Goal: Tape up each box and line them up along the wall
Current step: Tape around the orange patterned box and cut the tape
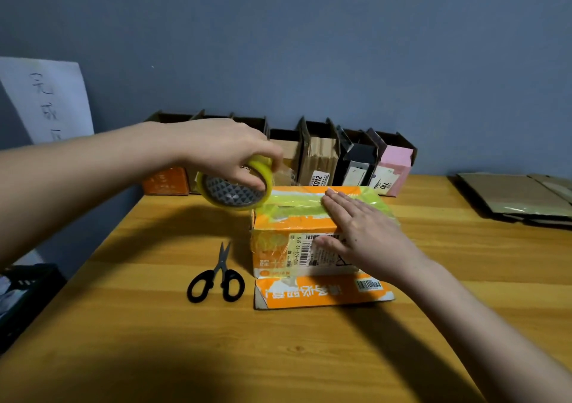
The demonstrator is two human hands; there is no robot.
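Tape, a yellowish translucent roll (235, 187) on a patterned grey core, is held in the left hand (223, 152), whose fingers and thumb curl round its rim just beyond the left end of an orange printed cardboard box (291, 238). A strip of the tape runs from the roll along the top of the box. The right hand (362, 232) lies flat on the box, fingers straight and together over the strip on top, thumb down the near face on a white barcode label (305, 249). The box stands near the middle of the light wooden table (154, 325), one flap lying open on the tabletop towards the camera. Black-handled scissors (218, 277) lie closed just left of the box. Behind, a row of open-topped boxes (325, 158), brown, black and pink, stands along the blue-grey wall (309, 46). Flattened brown cardboard sheets (513, 195) lie at the far right of the table. A white handwritten sheet (49, 99) leans at the left.
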